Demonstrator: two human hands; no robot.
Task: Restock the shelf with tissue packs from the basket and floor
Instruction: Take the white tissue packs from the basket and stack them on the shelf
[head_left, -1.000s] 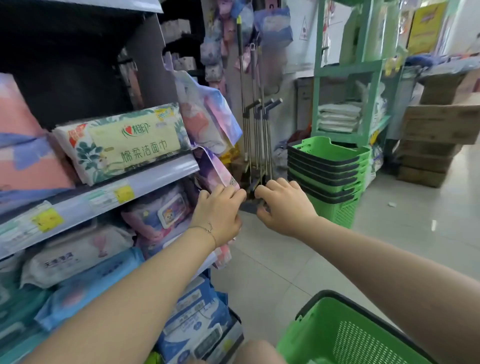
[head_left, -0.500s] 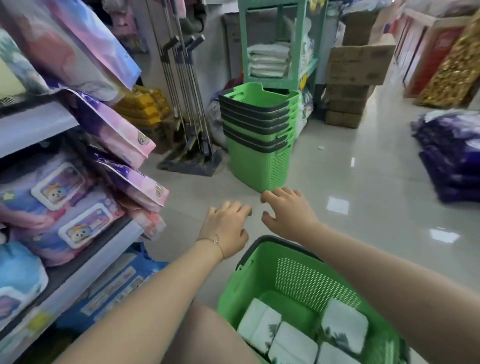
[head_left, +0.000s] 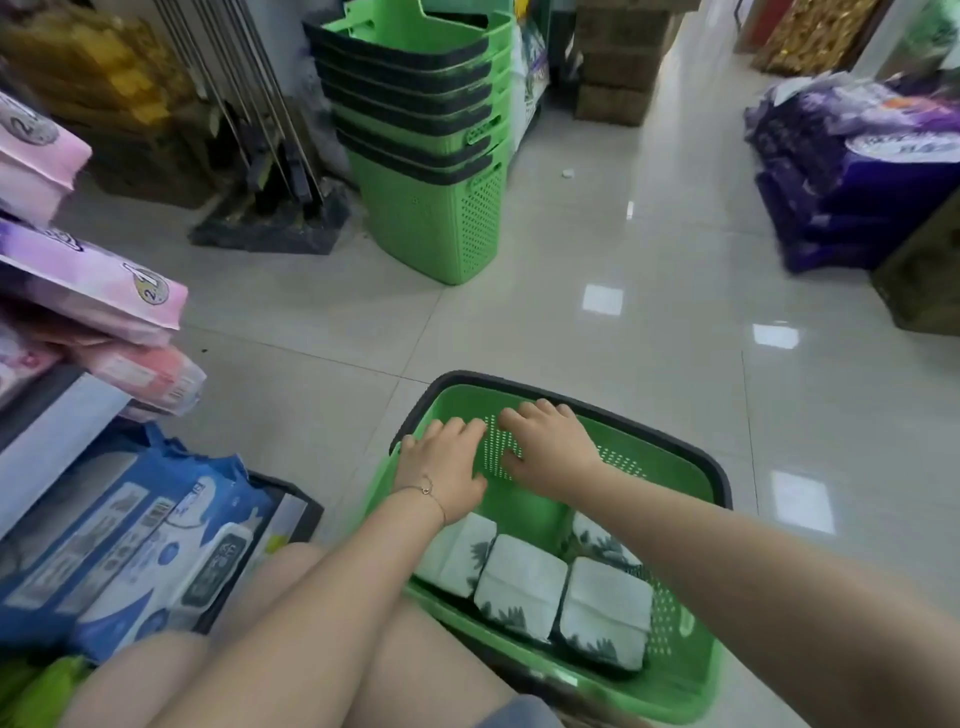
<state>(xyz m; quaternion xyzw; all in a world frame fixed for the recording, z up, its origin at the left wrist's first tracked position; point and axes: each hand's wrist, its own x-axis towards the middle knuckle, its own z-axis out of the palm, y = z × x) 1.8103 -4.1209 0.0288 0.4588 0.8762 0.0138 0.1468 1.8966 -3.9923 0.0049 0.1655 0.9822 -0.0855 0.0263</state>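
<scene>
Looking straight down into a green basket (head_left: 675, 460) parked on the shiny tiled floor (head_left: 571, 332), right beside the knees. Got four white tissue packs (head_left: 522, 584) with a dark leafy print in there, lying flat on the bottom at the near end: three in a row touching each other, plus one more behind, half hidden by the right forearm. Left hand (head_left: 444, 467), thin bracelet (head_left: 427, 489) on the wrist, palm down over the basket's left side with fingers loose and spread, gripping nothing. Right hand (head_left: 550, 449) just beside it, palm down in front of the perforated far wall, fingers relaxed too, nothing in it. Can't tell if either one is actually touching the plastic. Off to the left, the shelf (head_left: 52, 436) with pink packs (head_left: 98, 286) sticking out over the edge and blue wipes packs (head_left: 130, 540) down low. Further back, a nested stack of green baskets (head_left: 431, 171), some mop handles (head_left: 249, 119) next to it, cardboard boxes (head_left: 618, 67) behind, and a pile of purple bags (head_left: 852, 176) well off to the right.
</scene>
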